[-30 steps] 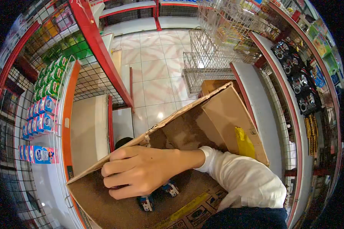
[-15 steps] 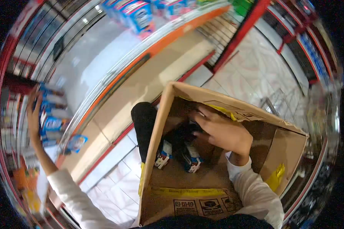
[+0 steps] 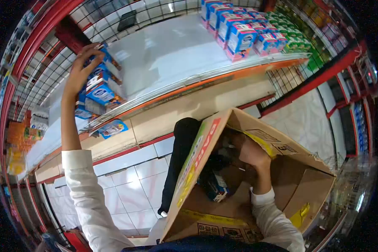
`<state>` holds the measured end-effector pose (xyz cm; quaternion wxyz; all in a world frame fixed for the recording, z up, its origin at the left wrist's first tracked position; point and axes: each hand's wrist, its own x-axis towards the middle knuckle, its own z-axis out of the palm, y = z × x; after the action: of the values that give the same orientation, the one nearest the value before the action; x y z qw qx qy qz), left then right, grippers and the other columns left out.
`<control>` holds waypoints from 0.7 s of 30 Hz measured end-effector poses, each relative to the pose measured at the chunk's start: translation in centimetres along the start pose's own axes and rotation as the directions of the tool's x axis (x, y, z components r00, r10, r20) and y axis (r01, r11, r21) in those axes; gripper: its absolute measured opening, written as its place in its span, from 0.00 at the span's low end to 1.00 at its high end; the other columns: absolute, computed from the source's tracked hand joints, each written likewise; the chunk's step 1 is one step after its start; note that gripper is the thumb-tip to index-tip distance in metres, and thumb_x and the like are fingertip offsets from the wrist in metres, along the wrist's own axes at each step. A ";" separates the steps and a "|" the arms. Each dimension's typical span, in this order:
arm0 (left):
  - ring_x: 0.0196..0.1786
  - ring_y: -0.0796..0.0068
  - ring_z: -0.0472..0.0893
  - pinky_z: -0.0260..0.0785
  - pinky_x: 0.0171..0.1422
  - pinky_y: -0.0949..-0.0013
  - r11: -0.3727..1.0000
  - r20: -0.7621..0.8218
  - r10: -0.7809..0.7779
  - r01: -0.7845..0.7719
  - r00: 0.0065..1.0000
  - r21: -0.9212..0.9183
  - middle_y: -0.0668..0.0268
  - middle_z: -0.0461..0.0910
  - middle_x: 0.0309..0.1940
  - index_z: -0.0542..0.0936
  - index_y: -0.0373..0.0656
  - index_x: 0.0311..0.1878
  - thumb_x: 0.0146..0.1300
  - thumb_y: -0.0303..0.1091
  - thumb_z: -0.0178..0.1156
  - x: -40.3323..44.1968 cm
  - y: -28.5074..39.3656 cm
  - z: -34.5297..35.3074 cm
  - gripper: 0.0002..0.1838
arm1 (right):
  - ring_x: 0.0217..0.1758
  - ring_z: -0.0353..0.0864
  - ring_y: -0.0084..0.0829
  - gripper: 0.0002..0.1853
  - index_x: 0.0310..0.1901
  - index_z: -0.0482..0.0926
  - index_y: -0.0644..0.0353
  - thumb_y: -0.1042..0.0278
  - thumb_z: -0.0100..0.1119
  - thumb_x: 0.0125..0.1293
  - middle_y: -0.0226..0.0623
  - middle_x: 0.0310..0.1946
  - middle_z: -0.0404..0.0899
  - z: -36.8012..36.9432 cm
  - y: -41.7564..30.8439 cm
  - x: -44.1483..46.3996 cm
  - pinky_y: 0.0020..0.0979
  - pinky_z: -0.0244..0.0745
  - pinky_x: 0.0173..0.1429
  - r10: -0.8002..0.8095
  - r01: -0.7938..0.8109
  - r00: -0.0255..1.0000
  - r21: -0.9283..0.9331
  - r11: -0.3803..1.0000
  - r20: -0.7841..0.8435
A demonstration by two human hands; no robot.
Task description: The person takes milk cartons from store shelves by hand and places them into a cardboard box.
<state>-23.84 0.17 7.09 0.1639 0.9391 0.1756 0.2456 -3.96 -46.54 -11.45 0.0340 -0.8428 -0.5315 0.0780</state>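
Observation:
My left hand (image 3: 83,71) reaches over the shelf to a short row of blue drink cartons (image 3: 103,91). Its fingers are apart and bent over the far end of the row, touching the cartons. My right hand (image 3: 254,150) is inside an open cardboard box (image 3: 304,189) in front of me, near the wall with yellow tape. Shadow hides most of its fingers, so what they hold, if anything, cannot be made out. A blue and white carton (image 3: 217,187) stands in the box below that hand, beside a dark area.
On the white shelf (image 3: 155,54), several blue and pink cartons (image 3: 239,40) stand right of the row, with green cartons (image 3: 287,29) beyond. Orange packs (image 3: 23,136) lie at far left. My dark-clothed leg (image 3: 182,143) is between box and shelf, over the tiled floor (image 3: 130,197).
The view has swung left, bringing more shelf into sight. My left hand remains at the carton row. My right hand is deeper in the box's shadow, and one carton inside is now hidden.

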 end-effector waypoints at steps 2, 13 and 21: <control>0.63 0.60 0.69 0.56 0.67 0.64 1.000 -0.011 0.010 -0.010 1.000 0.019 0.56 0.72 0.59 0.80 0.40 0.44 0.62 0.37 0.58 0.0 0.3 0.1 0.12 | 0.40 0.78 0.48 0.16 0.47 0.74 0.62 0.65 0.51 0.59 0.51 0.38 0.78 -2.3 -1.1 0.3 0.46 0.73 0.47 -0.079 0.079 0.997 0.124 0.989 -0.006; 0.54 0.64 0.75 0.63 0.59 0.68 0.978 -0.226 0.181 -0.199 0.957 -0.059 0.57 0.77 0.48 0.80 0.36 0.41 0.68 0.38 0.51 0.8 2.9 -1.6 0.14 | 0.47 0.82 0.45 0.26 0.55 0.71 0.61 0.70 0.62 0.51 0.51 0.46 0.78 -19.5 -4.9 -4.4 0.39 0.81 0.41 -0.606 0.486 0.795 0.579 0.655 0.018; 0.54 0.63 0.75 0.62 0.61 0.64 0.930 -0.136 0.309 -0.329 0.941 -0.167 0.57 0.78 0.49 0.80 0.36 0.44 0.65 0.39 0.52 -3.5 14.5 -2.8 0.16 | 0.57 0.74 0.59 0.20 0.56 0.67 0.62 0.63 0.53 0.66 0.55 0.57 0.70 -23.5 -3.4 -5.7 0.48 0.76 0.54 -0.475 0.467 0.824 0.844 0.264 -0.307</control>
<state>-24.54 -13.52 13.72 0.1996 0.9210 0.0054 0.3345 -5.52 -49.60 12.70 0.4942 -0.4941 -0.6311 0.3367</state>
